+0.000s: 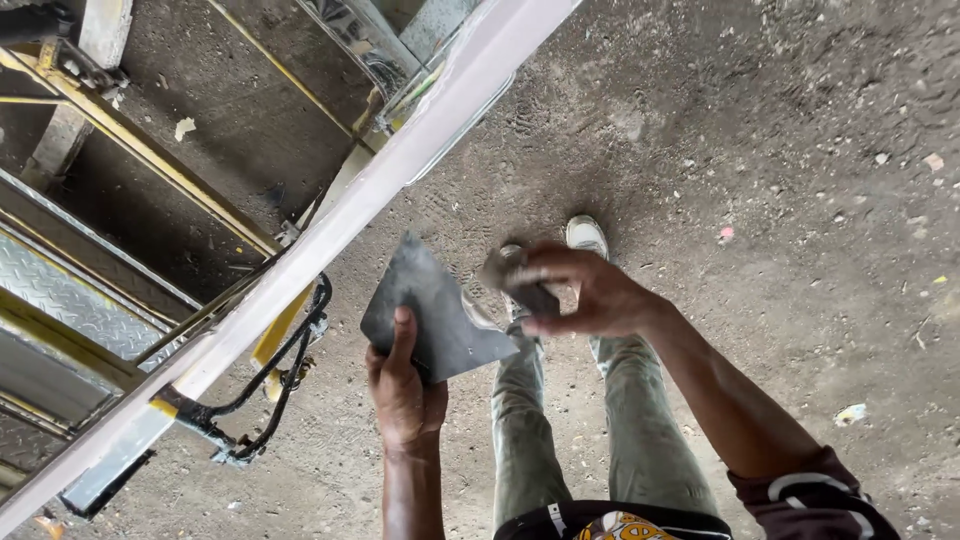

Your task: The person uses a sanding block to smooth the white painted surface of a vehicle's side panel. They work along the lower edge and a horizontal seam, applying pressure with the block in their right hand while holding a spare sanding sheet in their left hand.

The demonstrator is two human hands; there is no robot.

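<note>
The left hand (405,395) grips a dark flat plate (432,315) from below, held over the dirt floor (780,250). The right hand (585,295) pinches a small blurred scraper (515,280) at the plate's edge. Beside them the pale panel (330,235) looks evenly coated; how much remains is unclear.

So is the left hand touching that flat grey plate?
Touching. The head view shows the left hand gripping the flat grey plate at its lower edge, thumb pressed flat on its top face.
</note>
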